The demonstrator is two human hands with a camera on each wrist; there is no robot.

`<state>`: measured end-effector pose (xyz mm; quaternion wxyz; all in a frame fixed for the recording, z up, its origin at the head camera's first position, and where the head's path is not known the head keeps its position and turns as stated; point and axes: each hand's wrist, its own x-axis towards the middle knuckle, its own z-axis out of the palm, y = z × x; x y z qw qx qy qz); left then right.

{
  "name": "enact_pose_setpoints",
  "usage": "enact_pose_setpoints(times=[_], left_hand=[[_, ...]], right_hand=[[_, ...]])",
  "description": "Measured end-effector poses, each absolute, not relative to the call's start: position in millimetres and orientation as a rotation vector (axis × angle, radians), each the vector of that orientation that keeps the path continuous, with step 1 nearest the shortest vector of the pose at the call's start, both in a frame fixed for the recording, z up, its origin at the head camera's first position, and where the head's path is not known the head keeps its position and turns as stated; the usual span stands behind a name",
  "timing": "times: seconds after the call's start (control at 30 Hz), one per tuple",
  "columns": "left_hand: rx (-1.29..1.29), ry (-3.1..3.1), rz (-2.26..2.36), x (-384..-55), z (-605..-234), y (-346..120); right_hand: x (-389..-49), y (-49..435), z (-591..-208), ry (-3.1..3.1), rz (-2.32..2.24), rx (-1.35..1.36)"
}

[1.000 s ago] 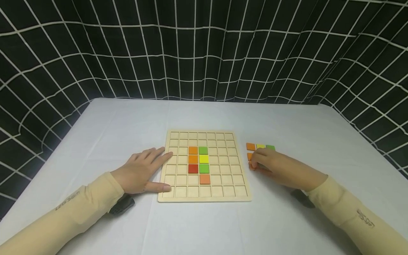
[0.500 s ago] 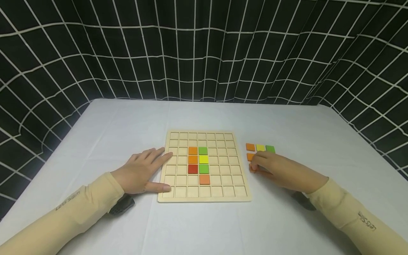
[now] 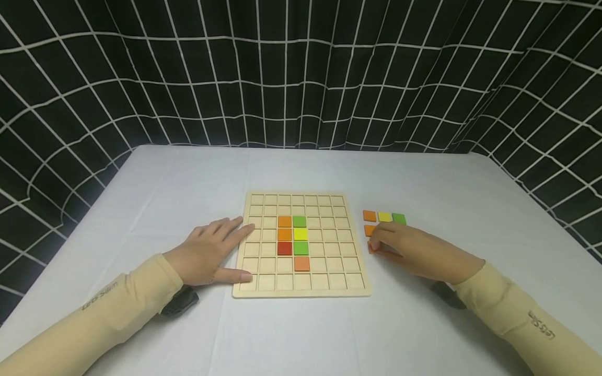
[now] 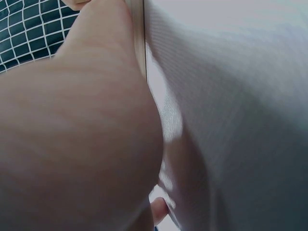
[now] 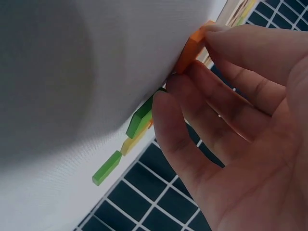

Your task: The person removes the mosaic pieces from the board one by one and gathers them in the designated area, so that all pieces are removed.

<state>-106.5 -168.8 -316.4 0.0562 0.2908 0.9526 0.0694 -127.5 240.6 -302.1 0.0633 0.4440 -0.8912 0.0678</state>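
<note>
My left hand (image 3: 204,256) lies with fingers spread, its fingertips and thumb resting on the left edge of the wooden grid board (image 3: 329,292). Beyond the board's right side, my right hand (image 3: 411,249) pinches an orange tile (image 5: 190,50) between thumb and fingers, low at the table. Most of that tile is covered by the fingertips in the head view. A green tile (image 5: 142,118) sits by the little finger in the right wrist view. On the board are orange (image 3: 284,222), red (image 3: 284,248), yellow (image 3: 300,234) and green (image 3: 301,248) tiles, in two adjoining columns.
Behind the right hand, an orange tile (image 3: 369,215), a yellow tile (image 3: 384,216) and a green tile (image 3: 398,219) form a row. Another orange tile (image 3: 369,230) is partly covered by the hand. A black curtain with white grid lines (image 3: 301,73) stands behind the white table (image 3: 301,334).
My right hand has drawn slightly back toward me, showing more of the yellow and green tiles behind it. The left hand and the tiles on the board have not moved.
</note>
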Motion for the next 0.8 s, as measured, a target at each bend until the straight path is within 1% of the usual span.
enact_pose_setpoints(times=[0.47,0.8], left_hand=[[0.907,2.896,0.228,-106.5,-316.6,-169.1],[0.878,2.883,0.213,-107.6,-316.5,-168.6]], right_hand=[[-130.0,237.7,-307.2,-2.604,0.186,1.365],[-128.0,230.2,-293.7,-2.577,0.197,1.42]])
